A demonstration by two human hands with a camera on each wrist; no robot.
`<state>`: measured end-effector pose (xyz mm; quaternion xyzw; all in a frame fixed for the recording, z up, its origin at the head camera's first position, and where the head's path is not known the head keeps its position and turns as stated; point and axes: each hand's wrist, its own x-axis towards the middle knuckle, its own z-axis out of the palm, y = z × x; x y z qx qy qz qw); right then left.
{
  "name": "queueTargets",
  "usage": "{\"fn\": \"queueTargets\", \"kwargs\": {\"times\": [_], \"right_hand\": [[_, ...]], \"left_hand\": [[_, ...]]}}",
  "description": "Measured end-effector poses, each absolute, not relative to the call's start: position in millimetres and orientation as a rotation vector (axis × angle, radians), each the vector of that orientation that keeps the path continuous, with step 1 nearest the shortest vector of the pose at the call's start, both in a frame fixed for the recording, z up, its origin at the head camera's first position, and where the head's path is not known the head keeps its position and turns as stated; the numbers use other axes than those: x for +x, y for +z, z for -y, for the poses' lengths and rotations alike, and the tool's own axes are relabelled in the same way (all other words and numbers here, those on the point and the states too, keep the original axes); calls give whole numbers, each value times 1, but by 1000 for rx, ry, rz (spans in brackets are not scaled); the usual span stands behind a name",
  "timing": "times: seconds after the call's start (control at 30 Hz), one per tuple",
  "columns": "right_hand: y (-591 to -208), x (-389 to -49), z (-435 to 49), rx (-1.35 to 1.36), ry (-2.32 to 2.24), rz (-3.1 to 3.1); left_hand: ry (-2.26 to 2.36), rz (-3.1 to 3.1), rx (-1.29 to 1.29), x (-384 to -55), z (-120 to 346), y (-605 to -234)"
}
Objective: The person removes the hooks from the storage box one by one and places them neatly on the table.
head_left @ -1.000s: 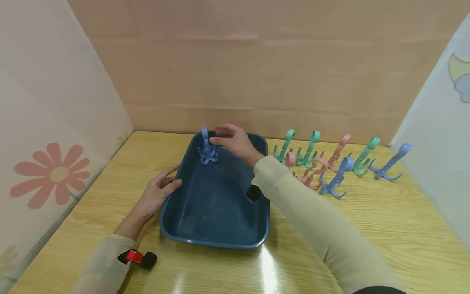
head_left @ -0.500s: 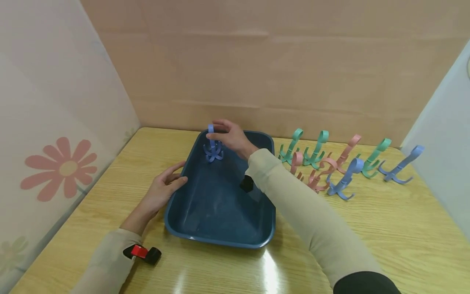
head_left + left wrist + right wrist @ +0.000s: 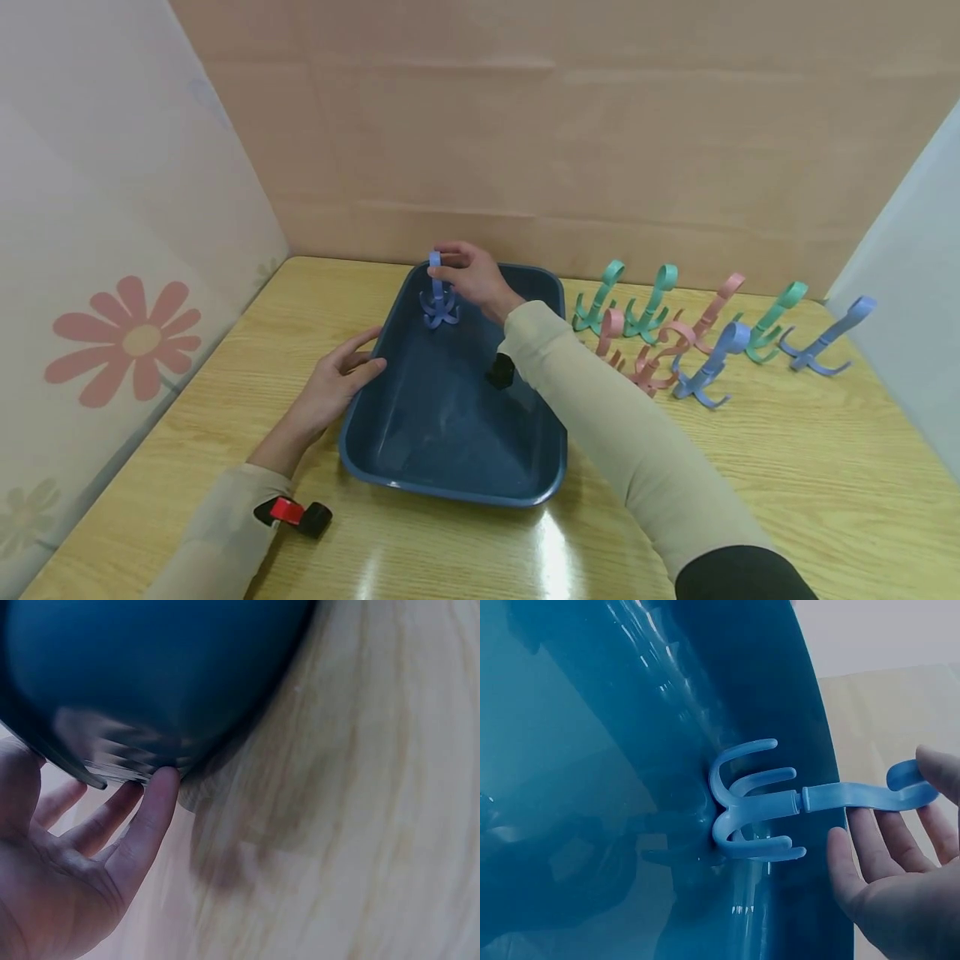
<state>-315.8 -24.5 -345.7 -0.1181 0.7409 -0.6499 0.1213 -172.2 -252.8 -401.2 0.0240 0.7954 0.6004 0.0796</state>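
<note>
A dark blue plastic basin (image 3: 450,417) stands on the table. At its far left corner is a blue multi-prong hanging hook (image 3: 438,304), its curved prongs down inside the basin and its stem rising above the rim. My right hand (image 3: 476,279) holds that hook by its curled top end. In the right wrist view the thumb lies on the curl and the fingers are under the stem. My left hand (image 3: 330,387) grips the basin's left side, thumb over the rim; in the left wrist view its fingertips (image 3: 163,780) touch the outer wall.
Right of the basin stand several similar hooks: green ones (image 3: 662,296), pink ones (image 3: 723,304) and blue ones (image 3: 825,342). A brown paper-covered wall (image 3: 510,133) closes the back. A flower-patterned white panel (image 3: 135,208) rises at the left.
My right hand has moved left onto the blue hook's upper end and taken hold of it. The left hand stays at the basin's side. The view has shifted slightly.
</note>
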Motion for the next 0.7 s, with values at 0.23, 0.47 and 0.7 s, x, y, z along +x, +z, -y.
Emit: {"fn": "queueTargets", "kwargs": {"times": [0.23,0.47,0.7], "right_hand": [[-342,-314,22,-340,-1870,-2211],[-326,-299,17,-385,-1863,-2279],[-304,-275,3,-435,-1860,-2312]], "left_hand": [[1786,-2389,70,-172,251,-400],[1758,-2416,73,-171,252,-402],[1755,-2428,79,-168,252,-402]]}}
